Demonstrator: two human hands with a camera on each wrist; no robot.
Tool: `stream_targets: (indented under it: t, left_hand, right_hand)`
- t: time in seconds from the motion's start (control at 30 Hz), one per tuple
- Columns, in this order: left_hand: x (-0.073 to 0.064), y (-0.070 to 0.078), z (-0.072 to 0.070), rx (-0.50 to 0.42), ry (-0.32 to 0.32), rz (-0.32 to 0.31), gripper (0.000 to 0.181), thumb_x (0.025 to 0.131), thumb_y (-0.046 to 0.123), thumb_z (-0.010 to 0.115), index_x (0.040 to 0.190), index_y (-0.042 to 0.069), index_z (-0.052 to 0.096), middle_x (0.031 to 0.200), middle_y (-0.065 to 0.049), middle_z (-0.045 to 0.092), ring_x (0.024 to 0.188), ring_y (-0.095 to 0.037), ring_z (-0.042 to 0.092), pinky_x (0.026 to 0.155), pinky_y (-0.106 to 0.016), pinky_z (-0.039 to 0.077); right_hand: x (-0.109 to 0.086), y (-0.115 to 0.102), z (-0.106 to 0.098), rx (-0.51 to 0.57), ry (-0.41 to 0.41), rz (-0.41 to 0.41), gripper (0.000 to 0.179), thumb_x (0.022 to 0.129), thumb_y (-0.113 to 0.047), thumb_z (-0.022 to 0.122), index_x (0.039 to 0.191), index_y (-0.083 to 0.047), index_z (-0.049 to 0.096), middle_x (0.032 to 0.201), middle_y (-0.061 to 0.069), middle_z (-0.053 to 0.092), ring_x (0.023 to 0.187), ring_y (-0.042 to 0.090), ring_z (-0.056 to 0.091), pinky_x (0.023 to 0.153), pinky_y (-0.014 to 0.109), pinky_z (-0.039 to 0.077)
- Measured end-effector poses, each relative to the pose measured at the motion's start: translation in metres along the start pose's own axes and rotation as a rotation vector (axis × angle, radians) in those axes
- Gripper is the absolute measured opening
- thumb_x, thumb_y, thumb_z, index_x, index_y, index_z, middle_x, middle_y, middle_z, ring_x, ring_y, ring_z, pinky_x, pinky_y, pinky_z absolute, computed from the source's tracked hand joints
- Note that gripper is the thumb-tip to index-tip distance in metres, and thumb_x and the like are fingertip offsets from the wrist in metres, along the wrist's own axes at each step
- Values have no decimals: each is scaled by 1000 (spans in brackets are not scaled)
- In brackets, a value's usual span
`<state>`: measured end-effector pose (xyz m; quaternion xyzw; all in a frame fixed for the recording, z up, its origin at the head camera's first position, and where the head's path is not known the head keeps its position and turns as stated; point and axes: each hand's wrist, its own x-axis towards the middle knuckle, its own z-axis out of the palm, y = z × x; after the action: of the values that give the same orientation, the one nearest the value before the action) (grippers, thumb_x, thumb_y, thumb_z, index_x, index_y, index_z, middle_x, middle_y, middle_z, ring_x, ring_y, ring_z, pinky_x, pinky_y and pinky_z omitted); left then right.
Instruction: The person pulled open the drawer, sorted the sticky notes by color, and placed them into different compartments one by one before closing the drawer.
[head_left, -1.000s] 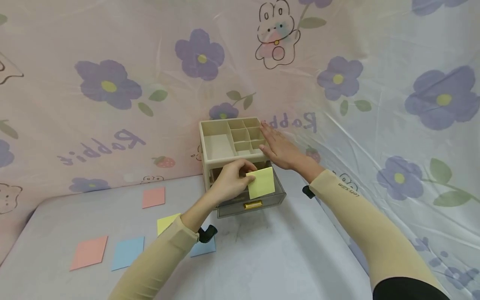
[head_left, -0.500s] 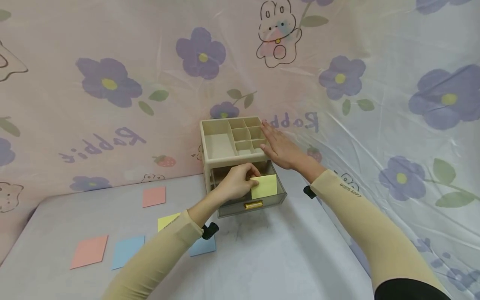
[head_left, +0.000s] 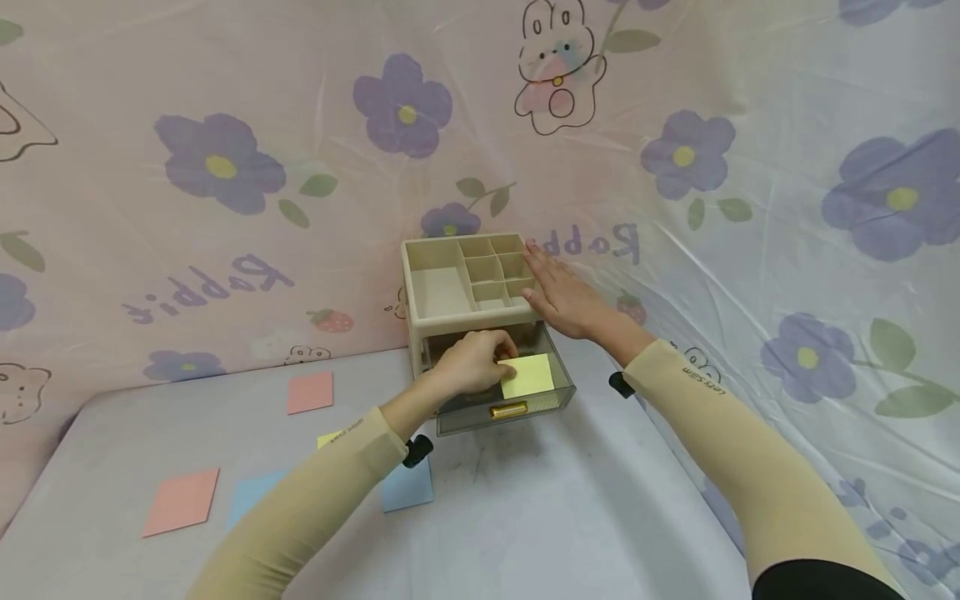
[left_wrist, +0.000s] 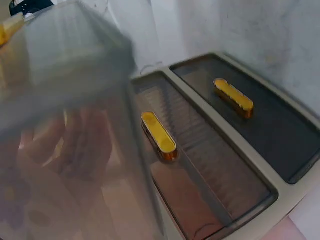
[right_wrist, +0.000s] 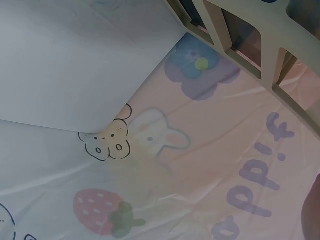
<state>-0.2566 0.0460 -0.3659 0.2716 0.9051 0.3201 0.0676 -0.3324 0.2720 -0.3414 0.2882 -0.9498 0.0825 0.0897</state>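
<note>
While the left hand (head_left: 472, 362) pinches the yellow note (head_left: 528, 375) by its left edge, thumb and fingers curled in, we see the right hand (head_left: 566, 300) lying with fingers straight along the right rim of the cream organizer (head_left: 468, 319), gripping nothing. The note is in the pulled-out drawer (head_left: 442, 423), its broad face turned toward us and its lower part behind the smoky front. It looks nearly square, so we cannot pick out a long axis; its top edge runs crosswise, rising slightly to the right. We cannot tell whether it touches the drawer floor.

The drawer points toward us, its gold handle (head_left: 508, 410) just below the note. Right of the note we find a narrow gap before the drawer's side wall; the left hand fills much of the room on the left. The worktop (head_left: 615, 517) spreads out in front.
</note>
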Motion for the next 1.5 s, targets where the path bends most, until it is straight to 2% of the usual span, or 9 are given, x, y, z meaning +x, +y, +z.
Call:
stream_targets:
  t: [0.13, 0.33, 0.6, 0.9, 1.07, 1.33, 1.5]
  left_hand:
    - [2, -1, -4, 69, -29, -15, 17, 93, 23, 80, 109, 18, 74, 101, 3, 70, 90, -15, 65, 76, -40, 55]
    - [2, -4, -7, 78, -63, 1, 17, 92, 20, 81, 109, 17, 76, 102, 3, 72, 93, -15, 66, 81, -41, 56]
    - [2, -4, -8, 108, -66, 11, 18, 90, 19, 83, 107, 18, 77, 103, 3, 72, 94, -15, 66, 79, -40, 56]
    - [1, -5, -11, 102, -67, 18, 23, 90, 17, 83, 112, 17, 76, 108, 2, 72, 100, -18, 67, 83, -43, 57]
    - [-4, -5, -14, 78, -49, 46, 23, 93, 19, 80, 116, 17, 76, 114, 1, 73, 107, -19, 68, 88, -45, 58]
    - [-21, 2, -23, 66, 25, 154, 24, 100, 24, 72, 122, 16, 74, 112, 4, 72, 96, -12, 67, 79, -36, 57]
    - [-36, 6, -33, 40, 91, 221, 26, 101, 23, 70, 125, 14, 72, 117, 4, 72, 98, -11, 66, 83, -32, 57]
  right_hand:
    - [1, -1, 0, -10, 8, 0, 70, 113, -42, 27, 166, -3, 4, 175, 11, -4, 160, 35, 7, 129, 52, 13]
    - [3, -3, -1, -11, 12, 5, 71, 113, -44, 27, 167, -4, 3, 175, 10, -4, 160, 35, 8, 129, 53, 13]
    - [4, -5, -3, -13, 22, 5, 70, 113, -43, 29, 167, -4, 5, 175, 11, -3, 160, 36, 9, 128, 54, 14]
    - [3, -9, -4, -2, 7, 29, 70, 113, -43, 30, 167, -5, 5, 175, 10, -3, 160, 34, 7, 129, 51, 11]
    - [3, -9, -2, -6, 3, 24, 71, 113, -44, 29, 167, -4, 4, 175, 11, -3, 160, 34, 7, 129, 52, 12]
    - [1, -8, 1, -8, -7, 45, 72, 113, -48, 24, 167, -5, 3, 175, 8, -6, 161, 29, 2, 130, 49, 9]
    - [0, -10, -1, 4, 2, 36, 70, 114, -43, 28, 166, -3, 4, 175, 11, -4, 160, 32, 4, 130, 49, 8]
